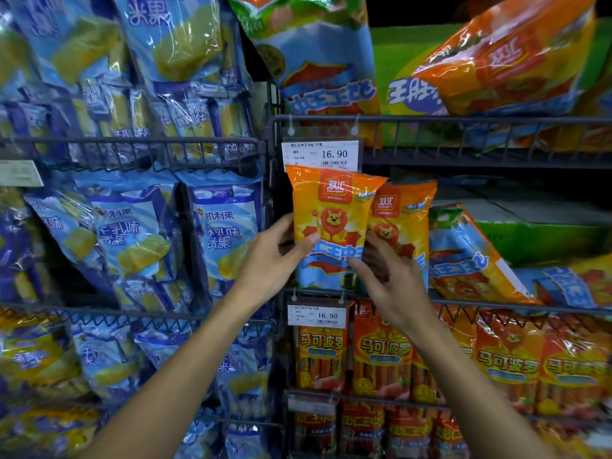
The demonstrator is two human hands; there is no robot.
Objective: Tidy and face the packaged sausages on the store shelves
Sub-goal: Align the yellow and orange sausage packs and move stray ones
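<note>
Upright between two bare hands, an orange-and-blue sausage pack (331, 226) with a cartoon lion on its glossy plastic face stands at the left end of a middle wire shelf (496, 301). The left hand (275, 260) grips the pack's left edge, thumb laid across the blue band on the front and fingers curled behind. The right hand (390, 283) holds the lower right corner, thumb on the front, fingers tucked between this pack and a second lion pack (404, 220) standing just behind and to its right. Further right, a third pack of the same print (470, 260) lies tilted on its side against a green carton (546, 240).

A white price tag reading 16.90 (320, 155) hangs from the dark wire rail directly above the held pack; a smaller tag with the same price (317, 315) hangs just below it. Beneath that rail, rows of narrow red-orange sausage sleeves (381, 352) stand side by side, their clear film catching the light. On the shelf above, larger soft pillow-shaped bags (506, 58) lean at angles, one orange, one with a green top.

To the left, a separate wire rack is packed with crinkled blue-and-white snack bags (139, 233) showing yellow pieces through shiny wrap.
</note>
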